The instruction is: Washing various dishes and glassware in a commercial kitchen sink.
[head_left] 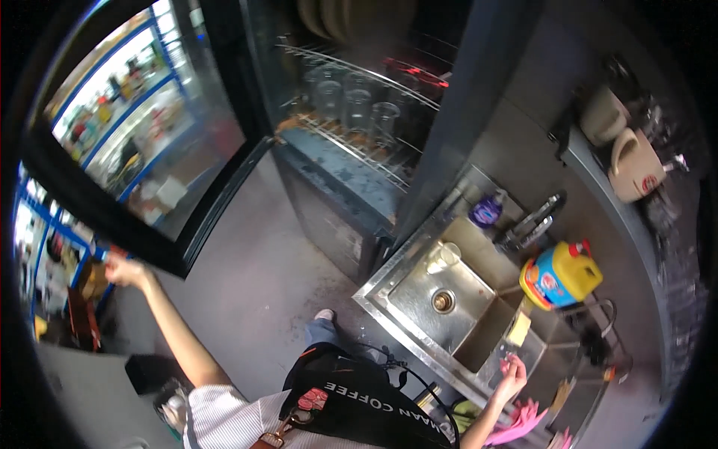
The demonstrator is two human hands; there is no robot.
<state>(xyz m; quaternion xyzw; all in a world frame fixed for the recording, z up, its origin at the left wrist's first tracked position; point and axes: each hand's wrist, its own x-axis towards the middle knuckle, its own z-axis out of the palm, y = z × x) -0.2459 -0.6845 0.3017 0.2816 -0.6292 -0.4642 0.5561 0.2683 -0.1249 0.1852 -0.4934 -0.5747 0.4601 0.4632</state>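
Observation:
My left hand (pixel 126 269) reaches out to the far left, its fingers curled beside the lower edge of the black-framed glass cabinet door (pixel 213 224), which is swung wide. Whether they grip the door's edge or something behind it is hidden. Over the sink's near right part, my right hand (pixel 512 373) is closed with its fingertips together. A small clear or pinkish thing seems to be at the fingertips, too small to name. Just beyond it lies a yellow sponge (pixel 518 329). Inside the cabinet, several clear glasses (pixel 357 106) stand upside down or upright, I cannot tell, on a wire rack (pixel 351 152).
The steel sink (pixel 404 288) holds a pale cup-like item (pixel 444 257) near the drain. Around it are a faucet (pixel 535 221), a purple bottle (pixel 488 209), a yellow jug (pixel 561 275) and pink rubber gloves (pixel 523 423). Beige mugs (pixel 636 166) stand on a right-hand shelf.

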